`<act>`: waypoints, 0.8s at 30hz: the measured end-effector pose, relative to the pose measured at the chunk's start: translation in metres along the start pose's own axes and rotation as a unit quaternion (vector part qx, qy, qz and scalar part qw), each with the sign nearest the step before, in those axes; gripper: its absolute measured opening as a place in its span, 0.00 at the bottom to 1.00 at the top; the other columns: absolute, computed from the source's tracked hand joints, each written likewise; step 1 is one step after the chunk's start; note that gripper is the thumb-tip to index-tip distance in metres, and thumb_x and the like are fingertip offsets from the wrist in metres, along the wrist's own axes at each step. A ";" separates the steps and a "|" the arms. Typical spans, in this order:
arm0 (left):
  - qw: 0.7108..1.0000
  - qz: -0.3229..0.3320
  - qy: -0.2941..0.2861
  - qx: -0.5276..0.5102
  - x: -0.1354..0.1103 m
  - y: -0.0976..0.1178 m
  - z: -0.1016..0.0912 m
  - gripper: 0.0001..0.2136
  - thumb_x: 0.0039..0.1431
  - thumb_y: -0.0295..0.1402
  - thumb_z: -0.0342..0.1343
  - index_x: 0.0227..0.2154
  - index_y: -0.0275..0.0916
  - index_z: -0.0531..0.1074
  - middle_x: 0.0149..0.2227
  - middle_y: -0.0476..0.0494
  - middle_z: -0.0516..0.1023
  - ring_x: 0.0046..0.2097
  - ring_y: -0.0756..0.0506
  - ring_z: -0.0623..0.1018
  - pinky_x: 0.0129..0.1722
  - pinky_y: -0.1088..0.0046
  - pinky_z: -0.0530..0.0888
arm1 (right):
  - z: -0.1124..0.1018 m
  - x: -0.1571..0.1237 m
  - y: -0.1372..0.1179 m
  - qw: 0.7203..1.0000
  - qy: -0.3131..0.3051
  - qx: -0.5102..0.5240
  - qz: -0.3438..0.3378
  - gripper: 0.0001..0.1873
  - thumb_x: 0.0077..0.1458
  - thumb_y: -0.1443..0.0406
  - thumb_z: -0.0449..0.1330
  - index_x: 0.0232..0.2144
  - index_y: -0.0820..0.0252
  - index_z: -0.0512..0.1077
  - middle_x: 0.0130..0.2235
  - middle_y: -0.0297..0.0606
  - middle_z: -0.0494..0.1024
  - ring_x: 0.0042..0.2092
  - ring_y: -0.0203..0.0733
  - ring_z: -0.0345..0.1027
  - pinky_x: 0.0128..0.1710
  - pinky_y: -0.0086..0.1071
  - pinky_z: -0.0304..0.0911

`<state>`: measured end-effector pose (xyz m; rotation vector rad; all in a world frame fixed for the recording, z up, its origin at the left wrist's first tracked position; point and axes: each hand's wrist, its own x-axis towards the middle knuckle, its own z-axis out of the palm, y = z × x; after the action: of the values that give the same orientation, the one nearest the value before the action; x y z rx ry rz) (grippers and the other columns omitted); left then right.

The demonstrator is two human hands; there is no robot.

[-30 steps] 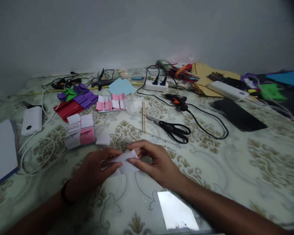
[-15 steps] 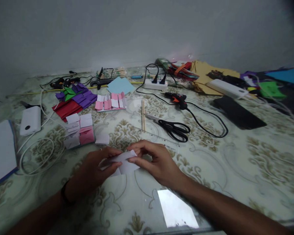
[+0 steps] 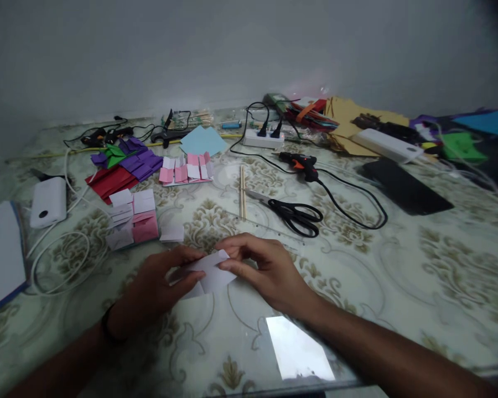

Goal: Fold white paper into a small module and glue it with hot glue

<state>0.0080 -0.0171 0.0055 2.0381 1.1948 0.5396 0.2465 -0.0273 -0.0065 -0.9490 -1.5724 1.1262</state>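
A creased piece of white paper [image 3: 214, 272] is held just over the table, between both hands. My left hand [image 3: 166, 284] pinches its left side with the thumb on top. At the upper right edge, my right hand [image 3: 265, 271] grips the paper between thumb and fingers; the fingertips behind it are partly hidden. A small folded white paper [image 3: 172, 232] lies just beyond my left hand. Left of that sit folded pink and white papers [image 3: 144, 218], and another pink and white set [image 3: 186, 169] rests farther back.
Black-handled scissors [image 3: 294, 213], wooden sticks [image 3: 243, 193] and a clear ruler [image 3: 274, 231] lie ahead of my hands. A corded glue gun [image 3: 301, 164] is near a power strip [image 3: 264, 139]. A white power bank [image 3: 48, 203] with cables stands left; a black phone [image 3: 410, 188] lies right.
The paper's raised fold now looks flatter, with more of its face showing. Both hands keep their grip in nearly the same place.
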 end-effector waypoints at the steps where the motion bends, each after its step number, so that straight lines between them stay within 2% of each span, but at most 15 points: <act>1: 1.000 0.000 0.000 0.005 0.000 0.000 0.000 0.08 0.65 0.34 0.60 0.46 0.45 0.79 0.40 0.50 0.85 0.38 0.46 0.81 0.39 0.74 0.74 | 0.000 0.000 0.000 1.000 0.001 0.000 0.003 0.14 0.62 0.54 0.68 0.44 0.56 0.80 0.34 0.34 0.83 0.35 0.37 0.77 0.37 0.30 0.73; 6: 0.999 0.015 0.030 0.024 0.000 -0.004 0.002 0.09 0.64 0.37 0.61 0.45 0.45 0.80 0.40 0.49 0.85 0.38 0.46 0.81 0.39 0.73 0.75 | 0.002 0.000 0.001 1.000 0.005 0.016 0.017 0.14 0.62 0.54 0.68 0.44 0.55 0.79 0.33 0.34 0.82 0.34 0.38 0.77 0.36 0.31 0.73; 9: 0.998 0.022 0.047 0.022 0.000 -0.005 0.003 0.09 0.64 0.38 0.62 0.45 0.44 0.79 0.40 0.49 0.85 0.38 0.46 0.82 0.38 0.73 0.76 | 0.004 0.000 0.001 0.999 0.034 0.032 0.016 0.14 0.60 0.54 0.70 0.41 0.56 0.77 0.33 0.34 0.81 0.34 0.37 0.76 0.35 0.29 0.72; 13: 0.998 0.018 0.058 0.008 0.000 -0.001 0.004 0.08 0.63 0.37 0.63 0.44 0.43 0.79 0.38 0.48 0.85 0.36 0.47 0.81 0.36 0.74 0.76 | 0.003 -0.001 0.000 0.997 0.060 -0.026 -0.031 0.10 0.61 0.58 0.69 0.34 0.57 0.76 0.31 0.33 0.80 0.32 0.36 0.74 0.33 0.28 0.69; 17: 0.998 0.016 0.055 0.014 0.000 0.000 0.004 0.10 0.65 0.36 0.62 0.47 0.44 0.79 0.41 0.47 0.86 0.38 0.46 0.83 0.37 0.74 0.77 | 0.001 -0.001 -0.002 0.994 0.057 -0.075 -0.055 0.05 0.63 0.63 0.68 0.34 0.57 0.78 0.32 0.34 0.80 0.32 0.37 0.73 0.34 0.29 0.67; 21: 0.995 0.047 0.076 0.047 -0.002 -0.003 0.006 0.11 0.65 0.36 0.61 0.49 0.44 0.78 0.44 0.47 0.86 0.40 0.45 0.84 0.40 0.73 0.79 | 0.000 0.000 -0.003 0.994 0.060 -0.071 -0.057 0.03 0.62 0.65 0.68 0.34 0.57 0.79 0.32 0.34 0.80 0.33 0.37 0.73 0.35 0.30 0.67; 24: 0.989 0.082 0.097 0.081 -0.004 -0.007 0.007 0.11 0.66 0.35 0.62 0.50 0.44 0.77 0.45 0.47 0.86 0.42 0.45 0.85 0.41 0.74 0.80 | 0.000 0.001 -0.004 0.997 0.055 -0.055 -0.028 0.05 0.64 0.64 0.66 0.34 0.58 0.78 0.33 0.35 0.80 0.34 0.38 0.73 0.36 0.30 0.66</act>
<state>0.0070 -0.0208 -0.0046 2.2790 1.2233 0.7554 0.2464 -0.0276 -0.0022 -1.0162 -1.5736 0.9414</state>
